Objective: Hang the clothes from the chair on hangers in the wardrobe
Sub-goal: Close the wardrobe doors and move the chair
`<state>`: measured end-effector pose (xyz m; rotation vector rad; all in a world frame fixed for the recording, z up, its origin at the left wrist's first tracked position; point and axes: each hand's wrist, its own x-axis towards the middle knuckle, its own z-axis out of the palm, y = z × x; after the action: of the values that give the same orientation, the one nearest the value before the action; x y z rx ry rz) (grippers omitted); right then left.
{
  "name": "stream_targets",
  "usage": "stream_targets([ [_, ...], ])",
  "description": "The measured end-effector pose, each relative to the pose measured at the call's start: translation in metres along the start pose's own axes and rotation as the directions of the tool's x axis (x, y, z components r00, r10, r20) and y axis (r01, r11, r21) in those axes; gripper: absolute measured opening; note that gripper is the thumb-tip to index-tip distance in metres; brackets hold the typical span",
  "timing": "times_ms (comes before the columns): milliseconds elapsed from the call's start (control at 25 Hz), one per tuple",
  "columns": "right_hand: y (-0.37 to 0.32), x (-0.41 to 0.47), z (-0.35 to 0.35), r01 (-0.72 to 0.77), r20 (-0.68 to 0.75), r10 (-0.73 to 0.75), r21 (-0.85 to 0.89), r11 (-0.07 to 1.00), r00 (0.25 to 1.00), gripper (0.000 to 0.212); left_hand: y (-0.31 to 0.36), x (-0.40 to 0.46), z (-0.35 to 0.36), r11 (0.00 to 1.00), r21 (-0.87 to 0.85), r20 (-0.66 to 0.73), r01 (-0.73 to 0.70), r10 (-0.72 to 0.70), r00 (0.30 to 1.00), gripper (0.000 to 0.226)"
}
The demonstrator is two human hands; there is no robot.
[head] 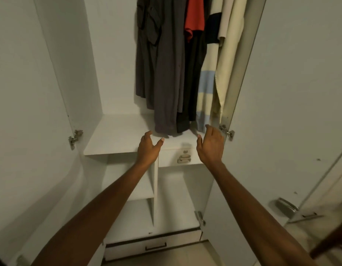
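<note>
Clothes point(167, 70) inside open wardrobe point(116, 135), tops and hangers cut off above: grey, black, red, striped cream-and-blue, hems near shelf. Left hand point(148, 148) and right hand point(211, 144) just below hems, fingers point(148, 133) loosely spread, holding nothing. Drawer handle point(184, 157) between wrists.

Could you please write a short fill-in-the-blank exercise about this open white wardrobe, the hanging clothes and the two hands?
1. The short red garment hangs between the long dark grey garment and the ____-and-blue striped garment.
2. Both wardrobe doors are ____.
3. The left hand and right hand hold ____.
4. The small metal drawer handle lies ____ the two hands.

Missing words: cream; open; nothing; between
</note>
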<state>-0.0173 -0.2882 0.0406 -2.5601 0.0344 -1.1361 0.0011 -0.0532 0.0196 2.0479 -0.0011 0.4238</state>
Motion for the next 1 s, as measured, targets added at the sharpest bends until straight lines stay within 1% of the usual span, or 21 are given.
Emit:
stream_targets([
  [160, 0.055, -0.034, -0.023, -0.043, -0.001, 0.043, -0.053, 0.998, 0.999, 0.043, 0.018, -0.033, 0.047, 0.999, -0.044, 0.062, -0.013, 0.016, 0.998, 0.061],
  [240, 0.081, -0.048, -0.039, -0.063, -0.021, 0.062, -0.034, 0.997, 0.998, 0.042, 0.032, -0.048, 0.077, 0.997, -0.074, 0.117, 0.005, 0.004, 0.993, 0.062],
  [320, 0.110, -0.061, -0.065, -0.109, -0.085, 0.108, -0.008, 0.994, 0.990, 0.038, 0.050, -0.066, 0.119, 0.994, -0.110, 0.196, 0.021, 0.000, 0.981, 0.063],
  [360, 0.127, -0.067, -0.081, -0.121, -0.146, 0.119, -0.008, 0.993, 0.982, 0.035, 0.060, -0.077, 0.143, 0.993, -0.117, 0.228, 0.016, 0.012, 0.974, 0.062],
  [480, 0.173, -0.089, -0.137, -0.103, -0.383, 0.084, -0.030, 0.994, 0.920, 0.030, 0.096, -0.111, 0.206, 0.990, -0.133, 0.311, -0.039, 0.079, 0.947, 0.061],
  [520, 0.187, -0.094, -0.154, -0.133, -0.439, 0.115, -0.009, 0.991, 0.891, 0.031, 0.110, -0.122, 0.224, 0.987, -0.148, 0.338, -0.055, 0.103, 0.936, 0.062],
  [600, 0.219, -0.097, -0.176, -0.241, -0.507, 0.254, 0.093, 0.966, 0.824, 0.035, 0.128, -0.140, 0.255, 0.986, -0.152, 0.402, -0.074, 0.130, 0.906, 0.065],
  [640, 0.238, -0.097, -0.181, -0.302, -0.514, 0.340, 0.160, 0.940, 0.787, 0.036, 0.137, -0.151, 0.270, 0.986, -0.146, 0.430, -0.079, 0.135, 0.893, 0.066],
  [680, 0.256, -0.098, -0.182, -0.357, -0.491, 0.430, 0.240, 0.903, 0.758, 0.036, 0.143, -0.160, 0.285, 0.987, -0.138, 0.454, -0.082, 0.137, 0.880, 0.067],
  [720, 0.274, -0.100, -0.180, -0.399, -0.438, 0.508, 0.321, 0.859, 0.742, 0.036, 0.149, -0.169, 0.297, 0.987, -0.138, 0.474, -0.087, 0.143, 0.869, 0.067],
  [760, 0.289, -0.101, -0.178, -0.430, -0.357, 0.562, 0.386, 0.816, 0.747, 0.036, 0.154, -0.177, 0.308, 0.986, -0.143, 0.485, -0.091, 0.150, 0.861, 0.066],
  [840, 0.309, -0.104, -0.168, -0.500, -0.165, 0.625, 0.462, 0.732, 0.763, 0.041, 0.162, -0.190, 0.326, 0.981, -0.159, 0.488, -0.113, 0.177, 0.854, 0.067],
  [880, 0.315, -0.105, -0.163, -0.545, -0.050, 0.656, 0.513, 0.664, 0.753, 0.043, 0.164, -0.194, 0.332, 0.977, -0.175, 0.487, -0.119, 0.191, 0.852, 0.069],
  [920, 0.319, -0.107, -0.160, -0.591, 0.070, 0.691, 0.584, 0.557, 0.720, 0.044, 0.164, -0.199, 0.337, 0.974, -0.192, 0.487, -0.123, 0.203, 0.850, 0.073],
  [960, 0.322, -0.109, -0.156, -0.633, 0.189, 0.713, 0.645, 0.429, 0.675, 0.044, 0.165, -0.204, 0.341, 0.971, -0.204, 0.487, -0.122, 0.209, 0.848, 0.075],
  [1000, 0.327, -0.110, -0.152, -0.669, 0.287, 0.720, 0.671, 0.319, 0.631, 0.043, 0.166, -0.208, 0.344, 0.971, -0.208, 0.488, -0.119, 0.209, 0.848, 0.077],
])
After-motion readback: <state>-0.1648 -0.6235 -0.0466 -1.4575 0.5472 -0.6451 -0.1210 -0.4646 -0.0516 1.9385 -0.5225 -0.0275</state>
